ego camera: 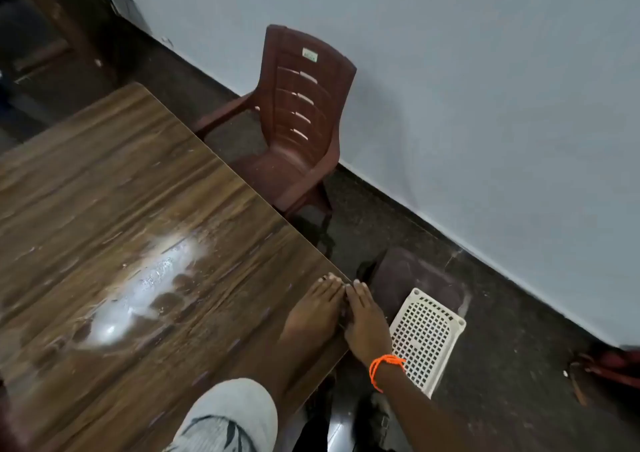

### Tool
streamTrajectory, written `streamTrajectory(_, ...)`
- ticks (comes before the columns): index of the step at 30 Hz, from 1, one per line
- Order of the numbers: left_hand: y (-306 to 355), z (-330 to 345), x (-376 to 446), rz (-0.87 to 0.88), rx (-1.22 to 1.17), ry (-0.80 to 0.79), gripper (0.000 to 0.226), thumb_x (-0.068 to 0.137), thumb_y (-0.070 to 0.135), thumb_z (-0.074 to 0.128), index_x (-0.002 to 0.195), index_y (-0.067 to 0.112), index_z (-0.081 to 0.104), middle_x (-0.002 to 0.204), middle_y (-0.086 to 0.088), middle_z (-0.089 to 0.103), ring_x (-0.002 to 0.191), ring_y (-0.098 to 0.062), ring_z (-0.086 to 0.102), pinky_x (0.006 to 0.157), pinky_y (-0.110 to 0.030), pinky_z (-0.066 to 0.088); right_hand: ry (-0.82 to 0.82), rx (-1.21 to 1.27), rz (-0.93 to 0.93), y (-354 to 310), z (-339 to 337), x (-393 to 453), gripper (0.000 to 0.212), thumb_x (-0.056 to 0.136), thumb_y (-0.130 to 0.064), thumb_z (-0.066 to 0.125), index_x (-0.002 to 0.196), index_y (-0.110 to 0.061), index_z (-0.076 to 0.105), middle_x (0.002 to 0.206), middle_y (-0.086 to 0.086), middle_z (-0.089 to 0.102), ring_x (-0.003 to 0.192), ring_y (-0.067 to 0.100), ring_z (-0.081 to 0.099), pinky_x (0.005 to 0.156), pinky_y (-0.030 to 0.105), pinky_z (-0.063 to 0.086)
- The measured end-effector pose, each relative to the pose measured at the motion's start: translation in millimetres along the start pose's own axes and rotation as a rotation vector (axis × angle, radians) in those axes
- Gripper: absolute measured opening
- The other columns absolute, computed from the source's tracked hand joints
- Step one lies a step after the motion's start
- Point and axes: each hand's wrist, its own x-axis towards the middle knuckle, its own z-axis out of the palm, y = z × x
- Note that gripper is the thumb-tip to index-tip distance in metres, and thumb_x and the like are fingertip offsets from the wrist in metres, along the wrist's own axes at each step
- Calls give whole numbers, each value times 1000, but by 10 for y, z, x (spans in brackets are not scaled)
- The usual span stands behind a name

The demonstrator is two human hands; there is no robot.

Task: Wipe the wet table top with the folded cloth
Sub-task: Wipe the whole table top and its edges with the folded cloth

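The brown wood-grain table top (131, 181) is wet, with a bright puddle (145, 289) shining near its middle. My left hand (311, 309) lies flat, palm down, on the table by its right edge. My right hand (367, 320), with an orange thread at the wrist, rests flat beside it, partly over the edge. The two hands touch side by side with fingers stretched out. No cloth is in view. A small dark gap between the hands is too unclear to make out.
A maroon plastic chair (298, 122) stands against the pale wall past the table's right edge. A white perforated plastic basket (429, 337) leans on a dark stool (415, 278) on the dark floor, just right of my right hand.
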Motion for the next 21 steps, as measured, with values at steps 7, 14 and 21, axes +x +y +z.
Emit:
streamTrajectory(7,-79,283,-59,11,-38,-58,63,107,32,30,163,15,7,171,-5,3,158,-18,-5,127,-35,-8,52,-68,91,52,313,-44,52,94,-19,52,144,-15,41,155,3,31,145,18,20,117,30,16)
streamTrajectory(14,-323,299,110,109,-22,-9,65,107,30,30,163,16,1,171,-3,-4,157,-16,-11,126,-32,-13,84,-135,121,69,372,134,53,95,-20,51,146,-17,37,156,3,29,146,17,18,118,34,18)
streamTrajectory(21,-205,301,135,51,-158,89,56,110,24,31,162,9,16,170,-10,7,158,-20,-6,121,-24,-20,168,-4,120,-2,448,-7,53,85,-1,61,135,-16,55,148,1,43,142,22,29,115,37,23)
